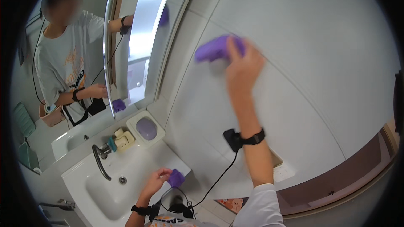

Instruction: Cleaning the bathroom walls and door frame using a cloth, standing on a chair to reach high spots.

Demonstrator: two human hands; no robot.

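Sink w/ drain | R hand: purp. cloth | L hand: 2nd cloth

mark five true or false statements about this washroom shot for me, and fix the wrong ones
1. The right hand holds a purple cloth in front of the white wall. True.
2. The left hand grasps the faucet. False: it is away from the faucet, holding a second purple cloth.
3. Black bands circle both wrists. True.
4. A cloth covers the drain. False: the drain shows uncovered in the sink.
5. The mirror is at the picture's right. False: it is at the left.
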